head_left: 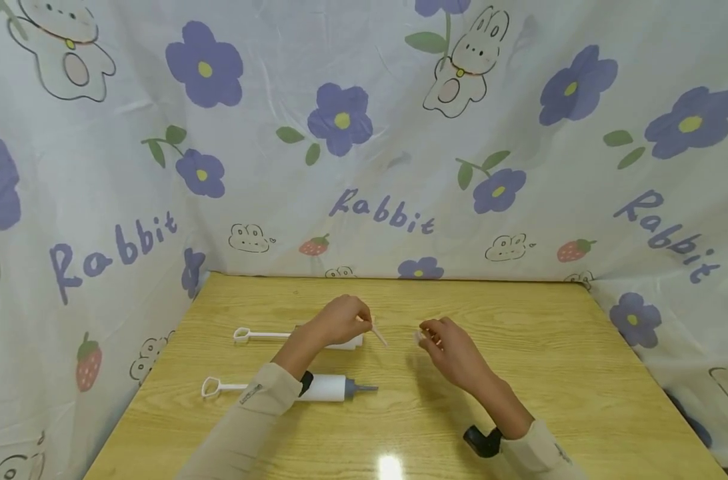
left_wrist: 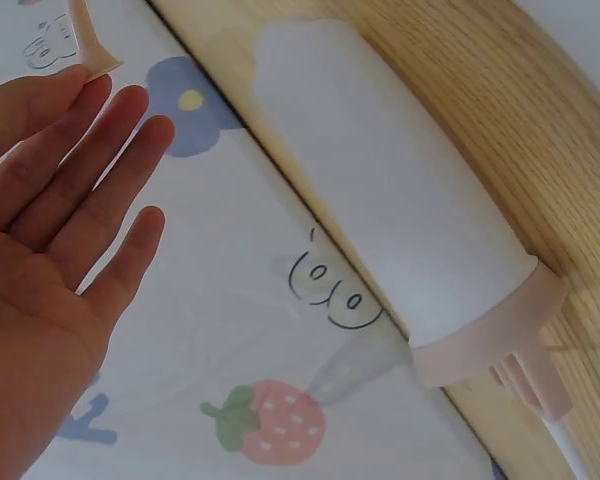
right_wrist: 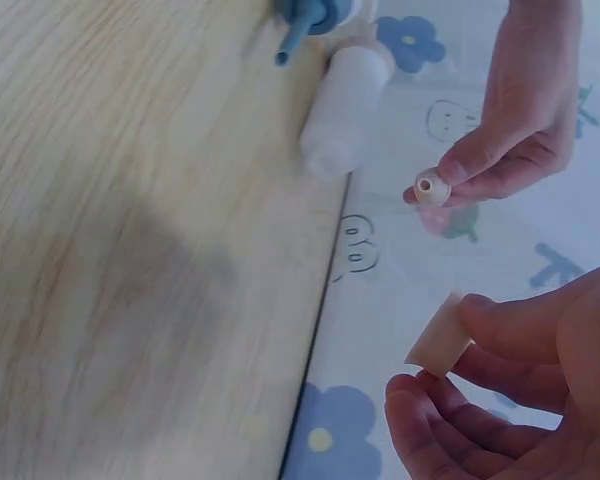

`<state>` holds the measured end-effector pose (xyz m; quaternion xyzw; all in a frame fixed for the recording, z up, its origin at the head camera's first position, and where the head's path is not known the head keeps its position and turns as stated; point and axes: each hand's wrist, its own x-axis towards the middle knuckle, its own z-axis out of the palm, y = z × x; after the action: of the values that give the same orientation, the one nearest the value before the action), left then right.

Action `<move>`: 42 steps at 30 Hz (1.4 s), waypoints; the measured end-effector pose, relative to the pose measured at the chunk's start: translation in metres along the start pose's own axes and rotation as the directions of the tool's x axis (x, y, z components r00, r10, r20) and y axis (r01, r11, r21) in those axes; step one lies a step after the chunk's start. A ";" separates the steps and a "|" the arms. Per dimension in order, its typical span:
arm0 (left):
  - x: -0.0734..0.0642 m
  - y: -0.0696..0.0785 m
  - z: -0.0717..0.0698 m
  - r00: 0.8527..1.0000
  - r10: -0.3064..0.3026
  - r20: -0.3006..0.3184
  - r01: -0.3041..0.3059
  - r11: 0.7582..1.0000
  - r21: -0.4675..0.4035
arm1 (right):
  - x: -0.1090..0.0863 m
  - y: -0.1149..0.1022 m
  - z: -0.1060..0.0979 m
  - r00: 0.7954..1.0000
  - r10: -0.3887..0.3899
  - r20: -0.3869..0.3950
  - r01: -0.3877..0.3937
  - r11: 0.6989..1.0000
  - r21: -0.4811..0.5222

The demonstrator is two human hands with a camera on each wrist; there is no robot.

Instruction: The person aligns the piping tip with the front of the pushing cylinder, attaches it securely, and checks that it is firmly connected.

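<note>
My left hand (head_left: 342, 321) pinches the wide end of a slim beige nozzle (head_left: 379, 336) between thumb and index finger; the other fingers are extended in the left wrist view. The nozzle's round opening faces the camera in the right wrist view. Thumb and fingertips of my right hand (head_left: 457, 353) grip a short beige cylindrical piece (right_wrist: 442, 338), apart from the nozzle. Below my left hand lies a white syringe-like barrel (left_wrist: 380, 170) with a beige end collar (left_wrist: 490, 325). My left forearm partly covers it in the head view.
Nearer me lies a second white syringe-like tube (head_left: 328, 388) with a grey-blue nozzle (head_left: 364, 388) and a looped pull handle (head_left: 211, 387). Another looped handle (head_left: 241, 335) belongs to the farther barrel. A rabbit-and-flower cloth (head_left: 376, 167) hangs behind the wooden table (head_left: 520, 320).
</note>
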<state>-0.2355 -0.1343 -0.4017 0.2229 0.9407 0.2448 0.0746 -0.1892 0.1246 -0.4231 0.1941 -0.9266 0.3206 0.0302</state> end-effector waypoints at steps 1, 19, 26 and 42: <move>-0.002 0.001 0.000 1.000 -0.006 -0.007 0.006 1.000 -0.006 | -0.001 -0.001 -0.001 1.000 0.003 0.000 -0.003 1.000 0.003; -0.039 0.014 -0.009 0.983 -0.048 -0.179 0.034 0.996 -0.082 | -0.018 -0.020 -0.016 0.999 -0.034 -0.025 0.035 0.998 0.052; -0.053 0.018 -0.011 0.967 -0.091 -0.238 0.070 0.993 -0.096 | -0.021 -0.026 -0.019 0.998 -0.059 -0.037 0.061 0.996 0.063; -0.084 0.036 -0.007 0.921 -0.133 -0.367 0.097 0.989 -0.114 | -0.035 -0.035 -0.023 0.994 -0.077 -0.072 0.085 0.989 0.117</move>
<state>-0.1486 -0.1475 -0.3754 0.1127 0.9366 0.3216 -0.0812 -0.1450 0.1260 -0.3907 0.2221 -0.8954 0.3806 0.0629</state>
